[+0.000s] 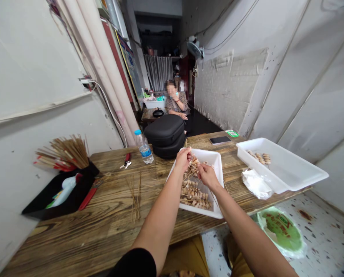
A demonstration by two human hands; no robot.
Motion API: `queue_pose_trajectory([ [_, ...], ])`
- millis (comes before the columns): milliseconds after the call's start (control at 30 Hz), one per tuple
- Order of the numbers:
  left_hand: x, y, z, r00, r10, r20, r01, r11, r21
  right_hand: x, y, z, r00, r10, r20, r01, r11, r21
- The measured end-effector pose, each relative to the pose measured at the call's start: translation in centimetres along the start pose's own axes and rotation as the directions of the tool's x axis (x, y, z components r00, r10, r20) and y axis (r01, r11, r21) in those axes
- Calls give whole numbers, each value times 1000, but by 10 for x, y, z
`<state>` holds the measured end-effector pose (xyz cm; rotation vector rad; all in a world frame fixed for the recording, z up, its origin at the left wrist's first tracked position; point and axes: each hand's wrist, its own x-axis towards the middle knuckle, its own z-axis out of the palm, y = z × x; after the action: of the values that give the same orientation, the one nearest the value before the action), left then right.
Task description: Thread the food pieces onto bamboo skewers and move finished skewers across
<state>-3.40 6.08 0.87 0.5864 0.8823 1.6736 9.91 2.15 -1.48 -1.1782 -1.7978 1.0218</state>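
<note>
Over a white plastic tray [220,163] on the wooden table, both my hands are at work. My left hand [183,159] is closed in a pinch on a thin skewer with pale, meat-like pieces [193,163], near its far end. My right hand [208,176] has its fingers closed at the near side of the same pieces; its fingertips are partly hidden. Below them in the tray lie several loaded skewers [196,196] in rows, with brownish-pink chunks threaded on. Bare sticks [135,198] lie loose on the table left of the tray.
A second white tray [289,165] with a few skewers and a crumpled plastic bag [255,184] are right. Behind are a black case [164,132], water bottle [145,148], keys [126,163] and phone [220,140]. A black stick box [59,196] stands left. A person [177,102] sits beyond.
</note>
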Motion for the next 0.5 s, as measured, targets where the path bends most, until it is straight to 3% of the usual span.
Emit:
queue_pose_trajectory([
  [200, -1, 2, 0, 1000, -7, 7, 7, 1000, 6, 2, 4, 1, 1000, 14, 4, -14, 1000, 10],
  [500, 1, 0, -2, 999, -17, 30, 17, 1000, -19, 4, 10, 5, 990, 136, 38, -139, 986, 93],
])
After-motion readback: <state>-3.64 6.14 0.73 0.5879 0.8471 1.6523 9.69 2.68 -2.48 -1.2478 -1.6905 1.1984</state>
